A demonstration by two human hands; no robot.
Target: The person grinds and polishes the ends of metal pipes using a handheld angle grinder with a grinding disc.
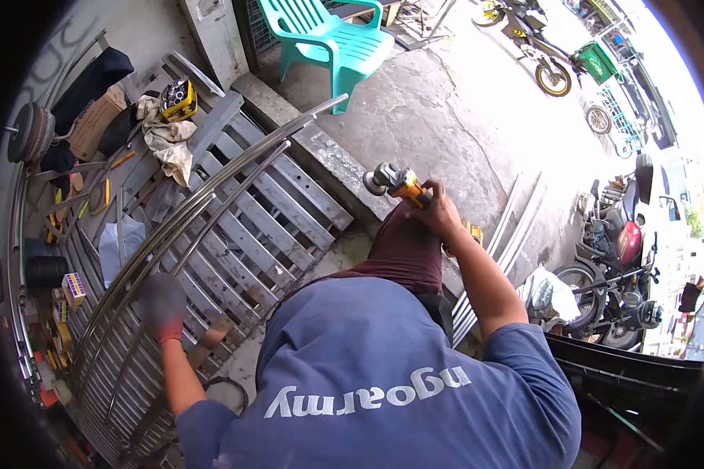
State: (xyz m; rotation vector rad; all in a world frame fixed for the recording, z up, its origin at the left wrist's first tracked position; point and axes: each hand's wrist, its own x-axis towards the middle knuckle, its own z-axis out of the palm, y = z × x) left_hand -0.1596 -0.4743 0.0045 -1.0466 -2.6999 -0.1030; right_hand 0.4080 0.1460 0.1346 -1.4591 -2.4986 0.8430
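My right hand point(440, 209) is wrapped round the body of a yellow and black angle grinder point(403, 186), held above my thigh with its disc end facing left. My left hand point(163, 301), in a dark glove with a red cuff, is over the curved metal tubes point(203, 191) and smeared by motion. Its fingers cannot be made out. Beneath the tubes lies a slatted metal frame point(246, 215).
A green plastic chair point(340, 43) stands ahead beside a concrete ledge point(321, 152). Long metal bars point(512, 227) lie at the right, near a white sack point(549, 295) and a parked motorcycle point(622, 242). Cloths point(168, 141) and tools are at the left.
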